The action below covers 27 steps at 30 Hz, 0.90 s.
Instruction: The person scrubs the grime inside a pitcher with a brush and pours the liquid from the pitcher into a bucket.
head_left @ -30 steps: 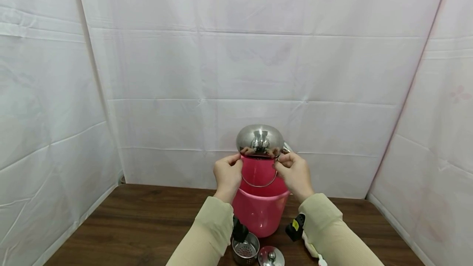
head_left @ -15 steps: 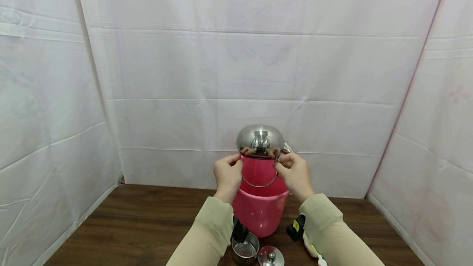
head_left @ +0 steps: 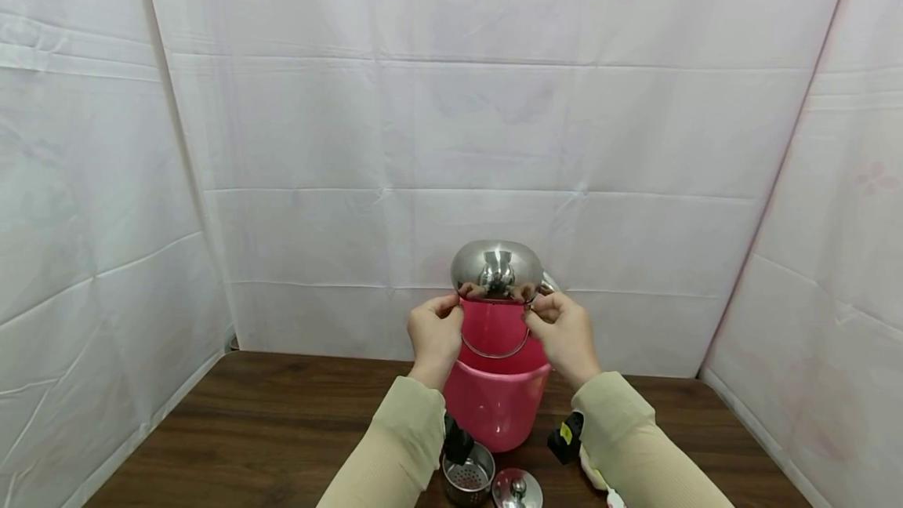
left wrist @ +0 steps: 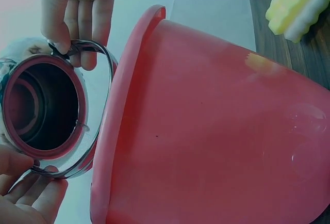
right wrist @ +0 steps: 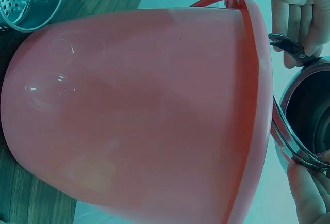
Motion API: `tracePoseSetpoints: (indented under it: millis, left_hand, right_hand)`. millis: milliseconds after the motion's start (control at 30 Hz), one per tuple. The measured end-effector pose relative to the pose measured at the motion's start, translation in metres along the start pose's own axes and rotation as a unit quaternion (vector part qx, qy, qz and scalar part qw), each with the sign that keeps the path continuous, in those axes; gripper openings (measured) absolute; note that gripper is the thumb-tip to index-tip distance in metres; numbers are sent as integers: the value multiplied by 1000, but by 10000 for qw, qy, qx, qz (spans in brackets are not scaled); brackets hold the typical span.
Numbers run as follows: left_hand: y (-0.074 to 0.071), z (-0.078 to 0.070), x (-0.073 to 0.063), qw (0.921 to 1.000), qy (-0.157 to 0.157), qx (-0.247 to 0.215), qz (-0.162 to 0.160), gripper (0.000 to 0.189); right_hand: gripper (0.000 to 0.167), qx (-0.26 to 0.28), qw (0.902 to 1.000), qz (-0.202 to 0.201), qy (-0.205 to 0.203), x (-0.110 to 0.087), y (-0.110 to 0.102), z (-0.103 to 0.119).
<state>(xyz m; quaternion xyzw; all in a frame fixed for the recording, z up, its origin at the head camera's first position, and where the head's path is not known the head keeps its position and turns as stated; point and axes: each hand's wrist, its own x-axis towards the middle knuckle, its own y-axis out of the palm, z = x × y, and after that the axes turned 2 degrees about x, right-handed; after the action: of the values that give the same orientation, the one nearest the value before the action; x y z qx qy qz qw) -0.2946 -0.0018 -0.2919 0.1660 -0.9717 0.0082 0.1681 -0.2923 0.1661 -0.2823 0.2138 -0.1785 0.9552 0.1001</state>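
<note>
A shiny steel teapot [head_left: 497, 266] is held tipped over the pink bucket [head_left: 497, 410]. Its round mouth faces down and toward me, as the left wrist view shows, and the spout [head_left: 549, 283] sticks out on the right. The wire handle [head_left: 494, 355] hangs below the body. My left hand [head_left: 434, 335] pinches the handle's left end between thumb and fingers. At the handle's other end, my right hand [head_left: 566, 337] pinches likewise. Both hands are above the bucket's rim. The left wrist view shows a dark teapot interior; its depths are hard to make out.
On the wooden table [head_left: 282, 429], a perforated steel strainer basket [head_left: 469, 478] and a knobbed steel lid [head_left: 518, 490] lie in front of the bucket. A yellow and white sponge [left wrist: 296, 7] lies to the right, partly under my right sleeve in the head view. White sheets [head_left: 395, 139] enclose the table.
Hardly anything differs. The teapot tilts very slightly, while both hands keep their grip on its handle ends in the same place.
</note>
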Motion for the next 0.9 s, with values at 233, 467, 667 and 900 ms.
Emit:
tracePoseSetpoints:
  millis: [233,467,667,900]
  left_hand:
    - [0,0,0,10000,37,70,-36,18]
    - [0,0,0,10000,15,36,-31,17]
    - [1,2,0,9999,103,9,-2,18]
    - [1,1,-1,9999,84,92,94,20]
  right_hand:
    - [10,-35,10000,13,-56,0,0,-1]
    - [11,-64,10000,-16,-73,-1,-1,-1]
    - [10,-103,9999,-60,-90,-2,-1,-2]
    - [9,-45,10000,-74,-40,-2,-3,-2]
